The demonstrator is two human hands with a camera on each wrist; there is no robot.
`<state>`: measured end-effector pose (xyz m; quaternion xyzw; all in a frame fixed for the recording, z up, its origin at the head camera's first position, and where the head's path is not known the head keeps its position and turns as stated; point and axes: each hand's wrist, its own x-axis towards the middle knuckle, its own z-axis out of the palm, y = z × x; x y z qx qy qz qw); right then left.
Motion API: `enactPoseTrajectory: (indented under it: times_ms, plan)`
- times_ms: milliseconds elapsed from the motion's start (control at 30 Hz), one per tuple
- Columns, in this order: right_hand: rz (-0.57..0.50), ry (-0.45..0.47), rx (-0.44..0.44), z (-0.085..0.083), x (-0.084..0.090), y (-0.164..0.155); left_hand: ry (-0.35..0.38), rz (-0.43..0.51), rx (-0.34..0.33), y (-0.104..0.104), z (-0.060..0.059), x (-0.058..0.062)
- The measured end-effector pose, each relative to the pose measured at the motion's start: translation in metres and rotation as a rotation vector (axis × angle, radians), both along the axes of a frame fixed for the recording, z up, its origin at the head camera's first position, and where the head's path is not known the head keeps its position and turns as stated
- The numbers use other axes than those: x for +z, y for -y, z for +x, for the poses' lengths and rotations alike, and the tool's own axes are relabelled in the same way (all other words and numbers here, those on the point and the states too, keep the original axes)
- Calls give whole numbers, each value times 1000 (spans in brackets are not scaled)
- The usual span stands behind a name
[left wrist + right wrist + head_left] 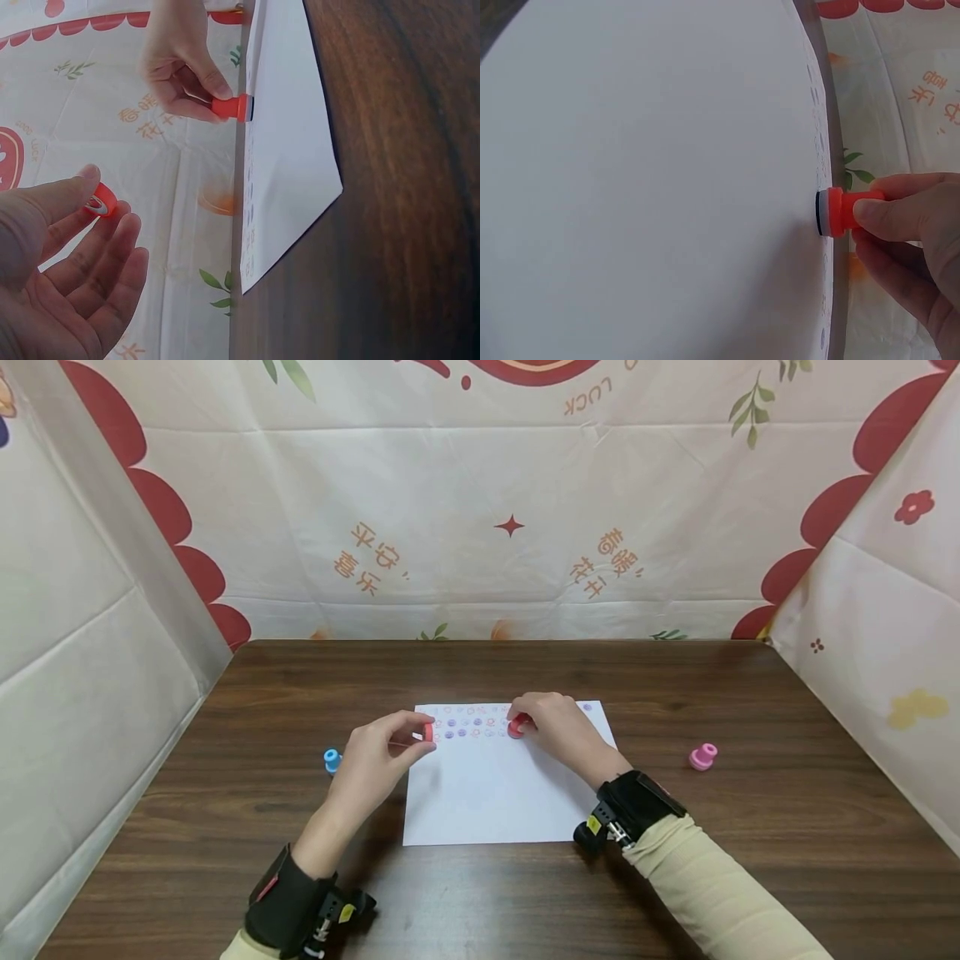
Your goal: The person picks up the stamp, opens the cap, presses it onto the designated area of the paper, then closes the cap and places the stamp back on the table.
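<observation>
From where I stand, a white printed cloth (90,577) hangs at the left of the person, and also beyond both hands and at the right. Just beside the left hand (373,758), on its outer side, a blue stamp (332,759) stands on the brown table (217,835), and the hand hides a part of it. This hand pinches a small red cap (428,732) between thumb and fingertips, while its other fingers are loosely bent. The cap is above the left border of a white paper (487,802), which lies between the hands and reaches nearer to the person than they do. Rows of small red and purple marks (463,723) run from beside the left fingertips toward the right ones. The right hand (561,728) has its thumb and fingers closed around the handle of a red stamp (836,213), whose dark face is turned to the paper at these rows; whether it touches, I cannot tell. This hand stands in the way of some marks, and below it a black wrist camera (589,837) covers a bit of the paper's edge. Well to the right of this hand stands a pink stamp (702,757)
</observation>
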<state>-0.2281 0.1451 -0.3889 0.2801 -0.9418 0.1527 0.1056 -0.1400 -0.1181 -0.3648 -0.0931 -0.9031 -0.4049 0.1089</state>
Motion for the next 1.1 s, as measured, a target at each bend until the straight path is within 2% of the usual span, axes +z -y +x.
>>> enactPoseTrajectory:
  times_ms: [233, 500, 833, 1100]
  plan:
    - [-17, 2, 35, -1, 0, -3, 7, -4, 8, -1, 1, 1]
    - [-191, -8, -14, 1, 8, -14, 6, -3, 5, -3, 0, 2]
    - [-334, -6, -75, 13, 16, -21, 15, 16, -7, -8, -2, 4]
    - [-420, -1, -60, 26, 18, -18, 44, 45, -14, -16, -4, 4]
